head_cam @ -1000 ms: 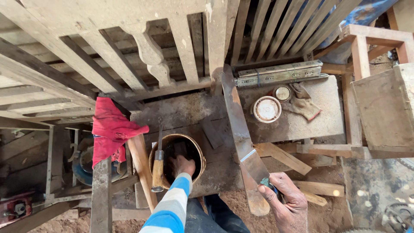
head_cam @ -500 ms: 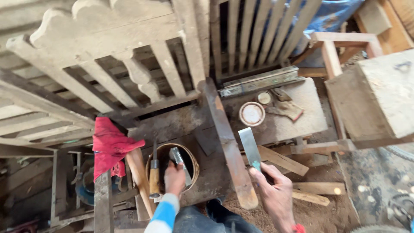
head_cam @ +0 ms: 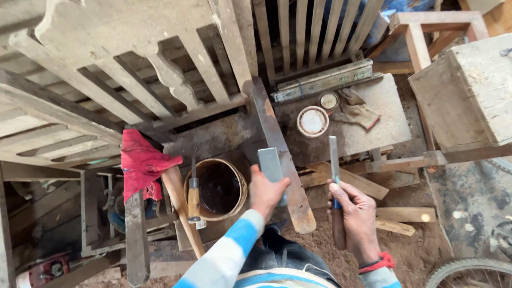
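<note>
Two tools are in hand: the left hand [head_cam: 266, 192] is wrapped around a grey rectangular sharpening block [head_cam: 271, 166], fingers clamped on its lower end so the flat face stands up toward the camera, and the right hand [head_cam: 356, 213] is closed on the handle of a chisel [head_cam: 334, 181], whose long flat blade points up and away from the body. Block and blade are near each other but apart, with a worn wooden plank [head_cam: 280, 154] running slantwise between and beneath them. To work the edge well, I judge the block wants a firm, steady seat, either braced in the palm or laid on the plank, and the blade should meet it flat along its bevel rather than on a corner; the thumb riding high on the chisel shaft looks useful for keeping that angle fixed. Fingers of the left hand sit close to the block's face, so keeping them below the contact line seems wise. Just left of the left hand stands a round bucket [head_cam: 216, 188] of dark liquid with a wooden-handled tool [head_cam: 193, 197] resting across its rim. A red cloth [head_cam: 141, 162] hangs further left, and a small round tin [head_cam: 312, 121] and a crumpled glove [head_cam: 356, 108] lie on the stone slab [head_cam: 384, 122] beyond.
</note>
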